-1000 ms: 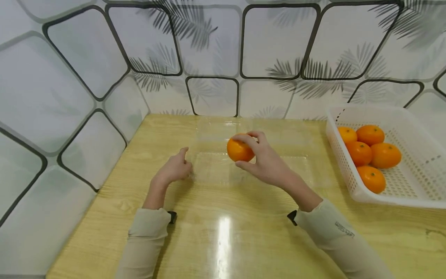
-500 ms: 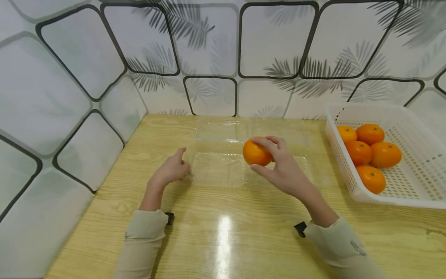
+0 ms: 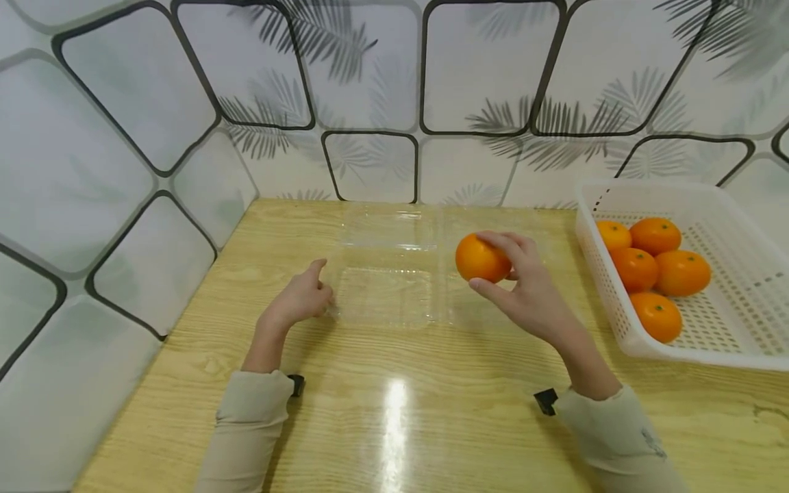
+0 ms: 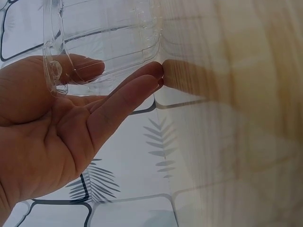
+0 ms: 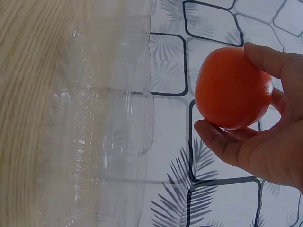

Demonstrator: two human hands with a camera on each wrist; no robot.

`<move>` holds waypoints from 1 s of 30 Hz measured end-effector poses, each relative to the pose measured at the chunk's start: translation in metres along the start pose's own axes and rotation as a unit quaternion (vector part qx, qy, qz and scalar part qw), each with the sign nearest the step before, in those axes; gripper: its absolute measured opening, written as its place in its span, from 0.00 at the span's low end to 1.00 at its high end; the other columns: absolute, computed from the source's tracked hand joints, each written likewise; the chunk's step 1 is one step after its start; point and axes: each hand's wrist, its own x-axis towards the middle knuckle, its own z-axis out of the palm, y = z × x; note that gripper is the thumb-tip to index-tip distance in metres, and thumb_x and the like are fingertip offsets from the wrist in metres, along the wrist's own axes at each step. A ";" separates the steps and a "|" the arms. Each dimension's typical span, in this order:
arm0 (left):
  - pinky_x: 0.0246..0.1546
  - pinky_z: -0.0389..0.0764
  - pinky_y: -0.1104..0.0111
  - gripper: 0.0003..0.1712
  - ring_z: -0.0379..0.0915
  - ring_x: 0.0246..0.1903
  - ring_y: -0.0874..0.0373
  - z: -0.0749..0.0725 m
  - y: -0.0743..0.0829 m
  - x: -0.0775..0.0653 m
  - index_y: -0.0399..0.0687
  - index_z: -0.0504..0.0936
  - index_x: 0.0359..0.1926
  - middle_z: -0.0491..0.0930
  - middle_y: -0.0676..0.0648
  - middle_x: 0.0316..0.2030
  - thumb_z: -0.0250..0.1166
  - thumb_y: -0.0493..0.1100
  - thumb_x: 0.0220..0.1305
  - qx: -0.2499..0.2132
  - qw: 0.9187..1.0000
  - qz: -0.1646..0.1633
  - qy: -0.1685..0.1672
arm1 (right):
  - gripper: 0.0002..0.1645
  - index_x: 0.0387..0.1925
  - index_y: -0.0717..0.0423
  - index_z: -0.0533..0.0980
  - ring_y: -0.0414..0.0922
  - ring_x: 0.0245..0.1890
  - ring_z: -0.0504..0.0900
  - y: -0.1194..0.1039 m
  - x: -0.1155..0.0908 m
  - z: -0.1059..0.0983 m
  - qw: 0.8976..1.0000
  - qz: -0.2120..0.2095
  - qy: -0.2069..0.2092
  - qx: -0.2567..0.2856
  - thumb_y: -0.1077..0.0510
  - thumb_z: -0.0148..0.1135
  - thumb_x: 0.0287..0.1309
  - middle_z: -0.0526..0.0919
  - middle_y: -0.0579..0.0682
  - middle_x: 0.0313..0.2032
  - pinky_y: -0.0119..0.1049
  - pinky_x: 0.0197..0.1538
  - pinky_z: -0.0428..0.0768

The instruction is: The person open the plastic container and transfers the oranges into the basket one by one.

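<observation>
My right hand grips an orange between thumb and fingers, above the right part of a clear plastic container. In the right wrist view the orange is raised beside the see-through container wall, apart from it. My left hand is at the container's left edge, one finger stretched forward. The left wrist view has its fingers fairly straight, tips down at the tabletop, with the thumb seen through the clear plastic rim.
A white perforated basket stands on the right of the wooden table, with several oranges grouped in its left half. A patterned wall borders the table at the back and left.
My right hand has carried the orange to the right, from over the container's middle to over its right part. My left hand has stayed at the container's left edge.
</observation>
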 end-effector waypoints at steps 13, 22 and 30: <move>0.22 0.66 0.66 0.41 0.59 0.16 0.59 0.000 0.003 0.001 0.40 0.40 0.79 0.67 0.51 0.18 0.45 0.37 0.69 0.015 1.000 0.004 0.002 | 0.39 0.71 0.47 0.66 0.54 0.58 0.67 0.007 -0.006 -0.030 0.999 0.027 0.036 -0.004 0.59 0.69 0.60 0.66 0.59 0.64 0.45 0.45 0.72; 0.22 0.65 0.67 0.40 0.59 0.16 0.59 0.002 0.002 0.001 0.39 0.39 0.78 0.66 0.51 0.18 0.45 0.36 0.70 0.006 1.000 0.009 -0.001 | 0.42 0.73 0.43 0.65 0.52 0.57 0.69 0.009 -0.009 -0.045 0.998 0.040 0.048 -0.020 0.57 0.70 0.59 0.68 0.56 0.65 0.23 0.45 0.74; 0.23 0.67 0.66 0.41 0.61 0.17 0.59 0.000 -0.001 -0.001 0.40 0.40 0.79 0.68 0.50 0.19 0.45 0.36 0.69 0.009 1.000 0.004 0.005 | 0.43 0.74 0.45 0.62 0.43 0.49 0.69 0.011 -0.013 -0.060 0.995 0.077 0.068 -0.017 0.56 0.69 0.61 0.63 0.59 0.67 0.16 0.41 0.73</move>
